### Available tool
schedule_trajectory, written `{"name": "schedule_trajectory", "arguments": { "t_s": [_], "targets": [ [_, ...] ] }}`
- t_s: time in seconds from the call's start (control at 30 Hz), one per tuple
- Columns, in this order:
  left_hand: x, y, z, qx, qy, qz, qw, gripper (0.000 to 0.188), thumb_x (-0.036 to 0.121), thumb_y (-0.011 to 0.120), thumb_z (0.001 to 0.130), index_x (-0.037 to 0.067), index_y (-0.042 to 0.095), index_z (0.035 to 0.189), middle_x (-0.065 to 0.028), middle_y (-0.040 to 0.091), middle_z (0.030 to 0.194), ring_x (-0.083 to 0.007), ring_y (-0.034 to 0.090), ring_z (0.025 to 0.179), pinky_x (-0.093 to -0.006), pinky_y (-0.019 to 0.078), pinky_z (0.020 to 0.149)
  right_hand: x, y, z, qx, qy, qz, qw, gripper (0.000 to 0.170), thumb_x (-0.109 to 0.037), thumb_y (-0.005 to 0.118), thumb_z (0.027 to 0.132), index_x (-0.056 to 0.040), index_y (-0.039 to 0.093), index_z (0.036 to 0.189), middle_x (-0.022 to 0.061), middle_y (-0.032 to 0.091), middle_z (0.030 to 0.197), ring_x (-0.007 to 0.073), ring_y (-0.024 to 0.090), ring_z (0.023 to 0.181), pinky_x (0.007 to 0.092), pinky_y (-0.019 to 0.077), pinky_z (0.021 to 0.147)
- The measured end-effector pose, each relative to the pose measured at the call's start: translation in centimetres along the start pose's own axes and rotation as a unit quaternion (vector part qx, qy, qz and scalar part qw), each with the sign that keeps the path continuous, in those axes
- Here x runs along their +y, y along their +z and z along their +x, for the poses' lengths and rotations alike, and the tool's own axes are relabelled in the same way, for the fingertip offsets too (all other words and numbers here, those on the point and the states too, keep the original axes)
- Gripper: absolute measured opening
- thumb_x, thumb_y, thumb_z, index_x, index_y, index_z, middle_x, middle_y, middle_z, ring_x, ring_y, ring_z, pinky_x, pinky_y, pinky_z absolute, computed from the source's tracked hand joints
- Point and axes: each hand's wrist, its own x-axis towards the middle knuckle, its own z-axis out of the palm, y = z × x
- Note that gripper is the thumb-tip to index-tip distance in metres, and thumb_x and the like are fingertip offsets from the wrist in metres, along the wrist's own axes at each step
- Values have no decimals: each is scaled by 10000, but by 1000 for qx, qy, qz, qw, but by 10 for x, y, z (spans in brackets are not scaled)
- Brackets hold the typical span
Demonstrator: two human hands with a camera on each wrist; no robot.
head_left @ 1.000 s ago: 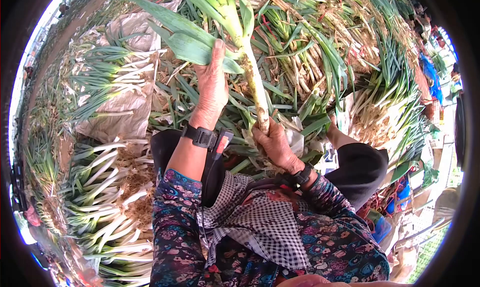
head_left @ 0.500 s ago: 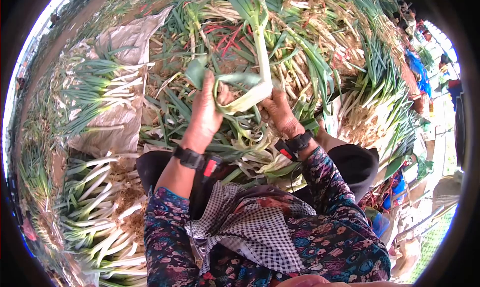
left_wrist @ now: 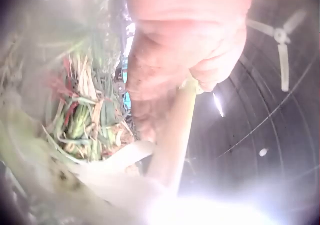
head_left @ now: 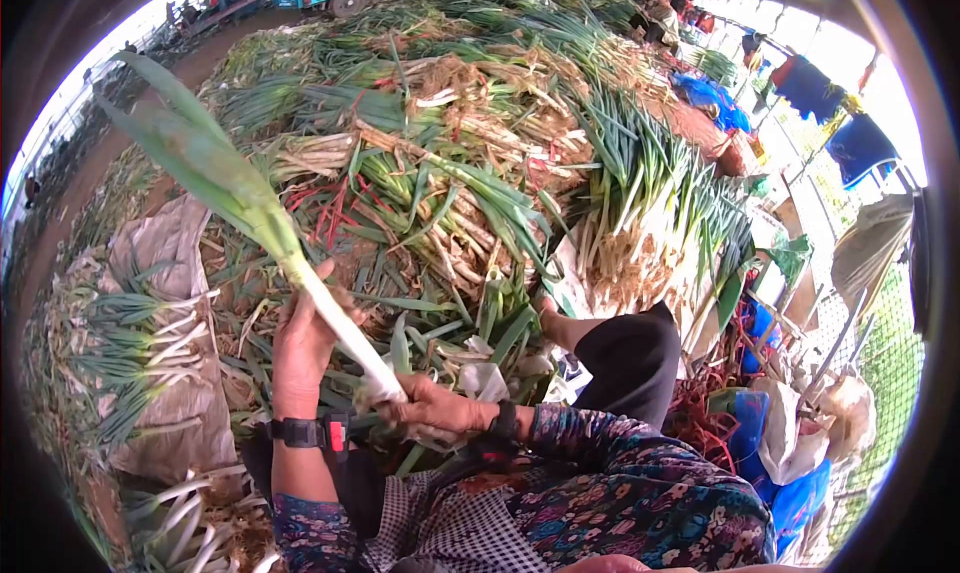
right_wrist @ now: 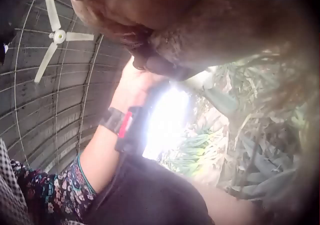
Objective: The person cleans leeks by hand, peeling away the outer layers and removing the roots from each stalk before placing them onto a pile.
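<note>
A large leek (head_left: 338,318) slants across the head view, its broad green leaves at upper left and its white stalk bare and clean. My right hand (head_left: 437,409) grips the root end low in front of the lap. Farther up the stalk is my left hand (head_left: 303,348), its fingers bent about the stalk and partly hidden behind it. The left wrist view shows the pale stalk (left_wrist: 176,135) coming out below the curled left hand (left_wrist: 185,50). Close up in the right wrist view, the right hand (right_wrist: 165,30) has its fingers folded in; glare washes out part of the scene.
Trimmed leeks (head_left: 165,353) lie on a pale sheet (head_left: 180,433) at left. Heaped leeks (head_left: 450,213) fill the ground ahead, with red ties (head_left: 340,208) among them. Rooted leeks (head_left: 640,233) stand bunched at right, near the person's bent knee (head_left: 630,363) and blue bags (head_left: 800,508).
An outer leaf layer was pulled down from the stalk half a second ago; now the stalk is bare. The leek has tipped leftward, the right hand sits at its root end, and the head view has shifted.
</note>
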Motion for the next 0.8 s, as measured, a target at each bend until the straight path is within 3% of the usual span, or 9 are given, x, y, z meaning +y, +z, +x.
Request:
{"name": "schedule_trajectory", "arguments": {
  "t_s": [0.1,0.17,0.3,0.37,0.43,0.5,0.63,0.7,0.8],
  "targets": [
    [9,2,-8,-49,36,-97,993,520,320,514,965,5,408,1365,-85,593,880,-213,602,743,-404,532,734,-5,0,-14,-162,178,226,944,329,-233,667,878,-18,524,1083,24,602,798,69,579,659,199,460,532],
    [6,2,-7,-48,32,-103,993,533,332,517,963,11,401,1373,-98,613,907,-214,605,738,-395,532,696,-16,4,-15,-186,183,188,947,298,-238,644,895,-18,525,1057,10,592,759,63,578,655,195,441,490],
    [5,6,1,37,60,-48,996,490,291,538,958,10,437,1347,-144,654,1058,-227,662,893,-373,573,749,2,4,3,0,-59,-144,988,367,-223,578,926,22,463,1173,42,584,688,136,567,594,262,454,544],
    [1,4,5,128,108,-28,986,397,212,560,950,19,507,1292,-141,652,1088,-231,659,960,-368,579,788,-9,7,3,111,-71,-377,917,392,-204,566,928,40,440,1208,126,590,716,229,596,621,327,470,590],
    [-2,-9,6,134,104,-41,985,313,157,586,933,32,571,1220,-130,650,1103,-225,655,972,-346,563,806,-5,7,0,136,-49,-375,915,375,-221,587,928,24,483,1192,141,565,752,219,587,676,355,472,633],
    [-6,-20,6,137,104,-87,981,255,128,608,916,39,598,1155,-115,642,1110,-194,646,963,-311,539,808,-1,5,1,159,-108,-419,887,408,-160,593,904,41,439,1224,211,593,759,342,633,713,385,488,640],
    [0,-10,4,149,110,-90,979,182,86,630,894,53,615,1072,-76,638,1080,-156,632,925,-284,510,784,1,8,-5,192,-82,-447,870,362,-147,615,886,27,492,1179,213,598,789,317,627,689,397,490,643],
    [17,14,-8,183,55,-87,978,165,55,642,874,68,616,1036,-44,626,1042,-126,613,885,-266,496,745,17,1,3,294,27,61,953,342,-126,626,879,9,516,1174,199,593,750,252,587,608,378,488,595],
    [0,-19,5,146,139,-54,978,163,42,653,860,61,618,1019,-9,637,968,-83,590,879,-234,481,754,60,-33,7,310,-149,-388,855,322,-113,639,875,-35,543,1172,167,597,700,210,545,526,350,472,523]
  ]
}}
